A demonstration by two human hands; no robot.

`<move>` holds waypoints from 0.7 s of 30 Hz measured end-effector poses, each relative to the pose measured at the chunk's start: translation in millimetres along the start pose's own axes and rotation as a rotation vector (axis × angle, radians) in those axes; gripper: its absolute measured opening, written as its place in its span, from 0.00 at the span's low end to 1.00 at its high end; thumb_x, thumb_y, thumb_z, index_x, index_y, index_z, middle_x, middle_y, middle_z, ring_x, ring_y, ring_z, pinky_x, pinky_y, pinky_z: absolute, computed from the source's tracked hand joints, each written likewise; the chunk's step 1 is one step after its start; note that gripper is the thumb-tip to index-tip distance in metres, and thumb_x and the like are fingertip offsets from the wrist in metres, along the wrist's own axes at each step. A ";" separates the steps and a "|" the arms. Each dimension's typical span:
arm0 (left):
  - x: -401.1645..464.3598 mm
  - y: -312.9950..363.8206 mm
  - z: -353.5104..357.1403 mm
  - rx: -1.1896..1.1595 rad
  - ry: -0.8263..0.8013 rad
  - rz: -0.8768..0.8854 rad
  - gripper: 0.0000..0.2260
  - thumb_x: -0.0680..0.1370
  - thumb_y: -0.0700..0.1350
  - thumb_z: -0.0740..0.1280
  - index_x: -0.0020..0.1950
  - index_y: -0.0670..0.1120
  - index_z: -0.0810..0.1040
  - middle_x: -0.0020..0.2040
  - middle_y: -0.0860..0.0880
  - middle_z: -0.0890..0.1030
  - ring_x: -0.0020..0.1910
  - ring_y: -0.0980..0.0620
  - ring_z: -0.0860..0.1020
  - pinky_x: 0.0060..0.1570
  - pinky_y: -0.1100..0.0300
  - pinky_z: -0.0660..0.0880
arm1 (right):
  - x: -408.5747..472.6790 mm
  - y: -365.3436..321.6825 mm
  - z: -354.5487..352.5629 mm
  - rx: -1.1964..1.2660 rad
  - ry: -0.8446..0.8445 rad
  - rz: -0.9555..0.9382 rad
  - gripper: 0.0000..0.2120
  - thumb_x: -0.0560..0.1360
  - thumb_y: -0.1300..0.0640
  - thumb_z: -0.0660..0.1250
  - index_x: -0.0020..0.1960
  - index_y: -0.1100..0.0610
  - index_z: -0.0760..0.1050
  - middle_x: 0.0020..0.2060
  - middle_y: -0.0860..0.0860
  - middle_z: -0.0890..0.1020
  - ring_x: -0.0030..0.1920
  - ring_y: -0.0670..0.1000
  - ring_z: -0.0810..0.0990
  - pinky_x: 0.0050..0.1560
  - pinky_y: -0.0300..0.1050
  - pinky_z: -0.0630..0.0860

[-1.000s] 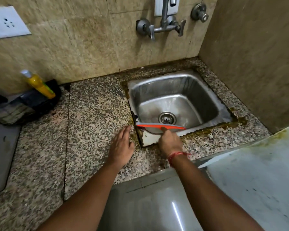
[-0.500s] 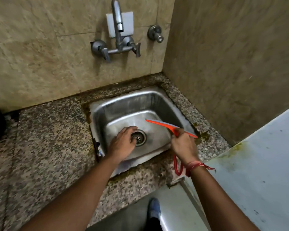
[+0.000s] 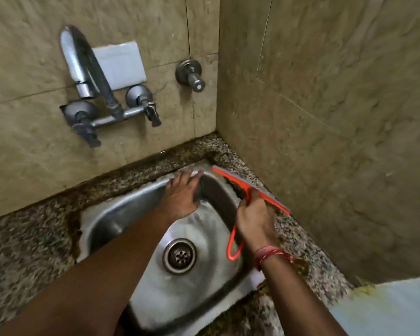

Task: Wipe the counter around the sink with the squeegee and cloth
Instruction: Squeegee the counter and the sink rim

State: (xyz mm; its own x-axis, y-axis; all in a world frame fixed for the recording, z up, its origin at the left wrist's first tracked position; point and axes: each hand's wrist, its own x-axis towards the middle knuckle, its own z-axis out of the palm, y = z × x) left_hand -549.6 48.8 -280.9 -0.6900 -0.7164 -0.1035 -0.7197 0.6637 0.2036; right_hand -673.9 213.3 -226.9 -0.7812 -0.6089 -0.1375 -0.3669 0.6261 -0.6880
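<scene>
Gripping the orange squeegee [image 3: 250, 190] by its handle, the right hand [image 3: 255, 219] lays the blade along the granite desk [image 3: 298, 236] strip to the right of the steel sink [image 3: 131, 197], close under the side wall. The left hand [image 3: 182, 197] rests spread and flat on the sink's back rim, holding nothing. No cloth is in view. The squeegee looks light and stiff with a flexible edge, probably best held at the handle neck; wet plastic may slip.
</scene>
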 end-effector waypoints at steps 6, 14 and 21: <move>66.7 -21.4 17.4 0.075 -0.068 0.000 0.42 0.73 0.58 0.68 0.80 0.57 0.46 0.82 0.51 0.46 0.79 0.42 0.48 0.75 0.38 0.48 | 54.8 -24.3 40.8 0.107 0.021 0.191 0.15 0.78 0.56 0.58 0.63 0.60 0.71 0.55 0.65 0.78 0.57 0.66 0.77 0.55 0.52 0.73; 79.9 -54.0 41.9 0.061 -0.094 -0.032 0.43 0.72 0.63 0.67 0.79 0.62 0.43 0.80 0.57 0.40 0.80 0.46 0.41 0.73 0.36 0.42 | 100.9 -50.0 80.1 0.049 0.023 0.346 0.18 0.77 0.59 0.61 0.65 0.66 0.74 0.59 0.62 0.80 0.59 0.62 0.79 0.56 0.49 0.75; 83.4 -63.8 27.5 -0.036 -0.141 -0.017 0.40 0.74 0.58 0.68 0.79 0.63 0.47 0.80 0.61 0.42 0.80 0.52 0.42 0.74 0.39 0.45 | 53.3 -44.6 73.4 0.037 -0.128 0.299 0.10 0.79 0.59 0.61 0.45 0.62 0.78 0.42 0.57 0.83 0.42 0.58 0.83 0.46 0.51 0.82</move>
State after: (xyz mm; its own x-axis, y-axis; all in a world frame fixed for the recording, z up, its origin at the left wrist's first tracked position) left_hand -563.3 -47.4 -329.3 -0.6838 -0.6882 -0.2426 -0.7296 0.6421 0.2351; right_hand -662.1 117.1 -255.9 -0.7808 -0.4586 -0.4243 -0.1104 0.7698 -0.6287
